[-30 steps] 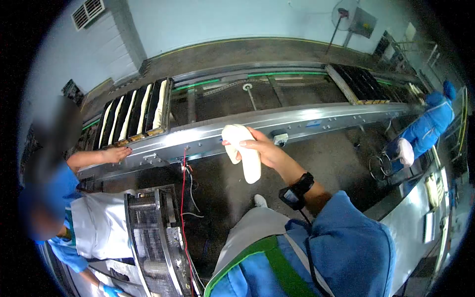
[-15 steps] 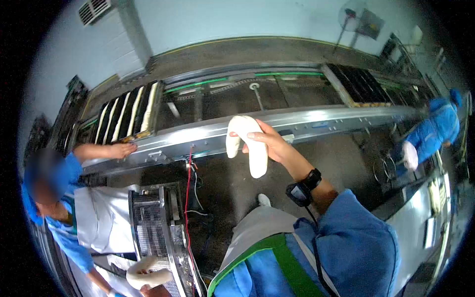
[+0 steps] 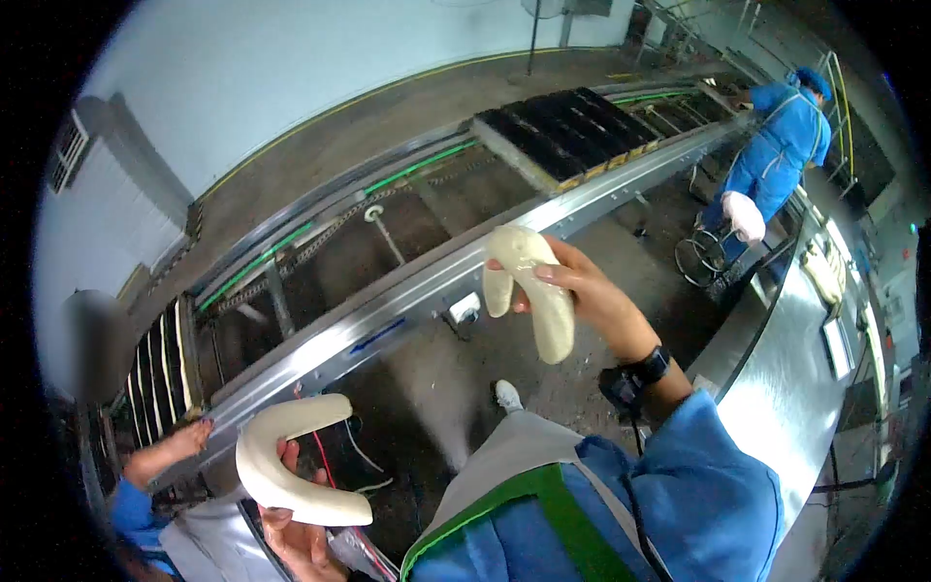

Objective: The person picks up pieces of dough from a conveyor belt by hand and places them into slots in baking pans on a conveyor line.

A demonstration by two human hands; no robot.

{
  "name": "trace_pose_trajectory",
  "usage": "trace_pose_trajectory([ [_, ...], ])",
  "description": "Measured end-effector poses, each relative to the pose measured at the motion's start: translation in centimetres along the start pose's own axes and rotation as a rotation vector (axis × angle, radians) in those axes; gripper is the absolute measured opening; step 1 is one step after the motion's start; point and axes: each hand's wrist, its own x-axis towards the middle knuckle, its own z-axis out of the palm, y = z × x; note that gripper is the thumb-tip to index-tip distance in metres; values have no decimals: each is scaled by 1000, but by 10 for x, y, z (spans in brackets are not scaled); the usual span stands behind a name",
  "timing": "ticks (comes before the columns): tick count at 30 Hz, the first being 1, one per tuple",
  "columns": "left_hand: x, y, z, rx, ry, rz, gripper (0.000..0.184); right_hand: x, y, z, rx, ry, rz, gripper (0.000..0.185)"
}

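Observation:
My right hand (image 3: 579,286) is closed around a bent piece of white dough (image 3: 551,315), whose two ends hang down in front of the conveyor. At lower left, my left hand (image 3: 301,529) grips a second dough piece (image 3: 260,466), thick and curved like a U with its opening to the right. Both pieces are held up in the air, apart from each other. Beyond them runs a metal conveyor (image 3: 335,335) with a shiny side rail. A set of black baking pans (image 3: 572,131) rides on it, above my right hand in the view.
At left, a co-worker's hand (image 3: 184,441) touches the conveyor rail beside pans (image 3: 160,359) holding long dough strips. Another person in blue (image 3: 776,136) stands at the far right. A steel table (image 3: 776,403) with dough on it lies to my right.
My view has swung to the right. My left hand has raised its dough piece from low beside the mesh-topped equipment. The black pans have come closer along the conveyor. My right hand still holds its dough.

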Motion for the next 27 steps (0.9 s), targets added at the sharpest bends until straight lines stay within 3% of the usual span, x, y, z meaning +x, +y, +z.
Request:
trace_pose_trajectory([
  [3,30,-17,29,1,-146,-29,73,-12,-21,-36,33,80,-11,53],
  [6,55,-28,75,-184,-68,-46,74,-10,-47,-84,-20,126,-43,51],
  [8,70,-34,89,-188,-134,-59,76,6,-63,-111,-106,224,-52,51],
  [14,104,-47,139,-166,-120,-31,76,117,-117,-221,-274,213,-122,42],
  [17,115,-51,157,-153,-76,1,73,155,-146,-239,-359,282,-160,41],
  [21,125,-54,174,-102,-14,13,73,202,-133,-309,-424,247,-100,46],
  [23,131,-59,176,-90,-26,7,73,221,-102,-357,-414,294,107,52],
  [24,132,-60,177,-86,-48,-3,74,231,-75,-396,-998,457,149,59],
  [26,134,-60,184,-58,-46,-10,74,231,-33,-412,-1919,430,418,61],
  [27,135,-61,186,-76,-44,-19,73,225,-27,-399,-1752,314,322,57],
])
